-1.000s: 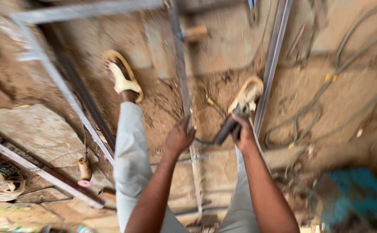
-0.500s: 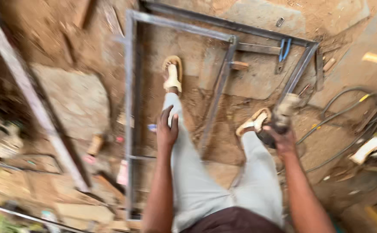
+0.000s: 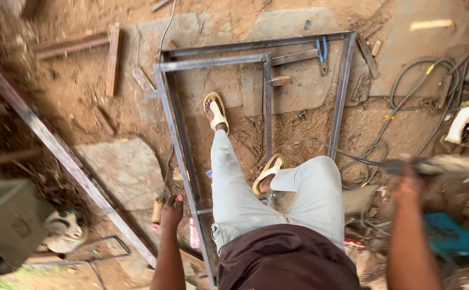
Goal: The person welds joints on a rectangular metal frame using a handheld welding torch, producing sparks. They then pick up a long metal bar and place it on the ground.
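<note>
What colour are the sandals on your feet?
The sandals are pale yellow with cream straps, seen best in the head view, inside the metal frame.

Pale grey dusty trousers (image 3: 234, 193), dark brown shirt (image 3: 285, 258), tan open sandals (image 3: 215, 110). Bare forearms, no sleeves. Right hand (image 3: 409, 185) blurred, perhaps ungloved.

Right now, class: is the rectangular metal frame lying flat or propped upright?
Lying flat. The metal frame rests on the dirt ground, with one sandalled foot planted inside it.
</note>
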